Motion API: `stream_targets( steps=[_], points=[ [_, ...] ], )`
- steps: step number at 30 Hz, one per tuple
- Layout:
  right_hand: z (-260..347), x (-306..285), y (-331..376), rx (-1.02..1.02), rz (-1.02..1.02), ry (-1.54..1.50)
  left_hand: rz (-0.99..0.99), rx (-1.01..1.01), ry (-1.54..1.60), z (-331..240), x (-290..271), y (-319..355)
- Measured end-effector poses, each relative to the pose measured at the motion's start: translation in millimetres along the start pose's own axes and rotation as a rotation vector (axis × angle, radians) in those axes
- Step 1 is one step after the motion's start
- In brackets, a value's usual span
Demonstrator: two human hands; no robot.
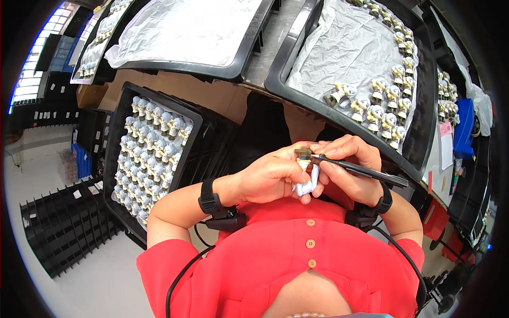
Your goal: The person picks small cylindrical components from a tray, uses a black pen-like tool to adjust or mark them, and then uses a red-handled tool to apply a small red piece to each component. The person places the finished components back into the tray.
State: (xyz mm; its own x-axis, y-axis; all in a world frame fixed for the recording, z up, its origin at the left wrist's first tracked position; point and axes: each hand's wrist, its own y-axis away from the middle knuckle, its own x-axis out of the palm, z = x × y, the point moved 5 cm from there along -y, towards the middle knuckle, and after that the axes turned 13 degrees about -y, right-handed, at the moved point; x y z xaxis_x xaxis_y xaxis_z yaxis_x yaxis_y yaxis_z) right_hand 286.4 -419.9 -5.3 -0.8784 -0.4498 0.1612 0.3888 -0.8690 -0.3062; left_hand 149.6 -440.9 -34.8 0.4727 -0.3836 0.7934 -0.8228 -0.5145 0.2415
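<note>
In front of my chest, my left hand [273, 175] is closed around a small figurine [306, 163] with a brown end pointing away from me and a pale grey-white part near my fingertips. My right hand [354, 167] grips a black pen [366, 170] between thumb and fingers. The pen's tip meets or nearly meets the brown end of the figurine; I cannot tell whether it touches. Similar figurines [374, 116] stand in the paper-lined black tray [339, 114] just beyond my right hand.
At the left, another black tray [197, 124] holds rows of figurines [151, 153]. A paper-lined tray [233, 74] lies at the far left of centre. Stacked black trays [69, 222] stand on the floor at lower left. A blue bin [464, 130] sits at far right.
</note>
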Motion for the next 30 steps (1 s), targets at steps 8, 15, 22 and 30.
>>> stream_targets(
  steps=[8,15,22,30],
  points=[
    [-1.1,-1.2,0.8,0.004,-0.022,-0.047,0.023,0.003,0.003,0.2,0.0,-0.6],
    [1.6,-1.4,0.1,0.000,-0.026,0.002,0.003,0.002,-0.024,-1.4,0.9,-1.1],
    [0.4,0.1,-0.4,-0.004,-0.008,-0.034,0.044,0.010,0.002,-1.7,0.7,-1.7],
    [0.7,0.7,-1.0,-0.005,-0.024,-0.062,0.046,0.012,0.012,-2.3,0.5,-1.6]
  ],
)
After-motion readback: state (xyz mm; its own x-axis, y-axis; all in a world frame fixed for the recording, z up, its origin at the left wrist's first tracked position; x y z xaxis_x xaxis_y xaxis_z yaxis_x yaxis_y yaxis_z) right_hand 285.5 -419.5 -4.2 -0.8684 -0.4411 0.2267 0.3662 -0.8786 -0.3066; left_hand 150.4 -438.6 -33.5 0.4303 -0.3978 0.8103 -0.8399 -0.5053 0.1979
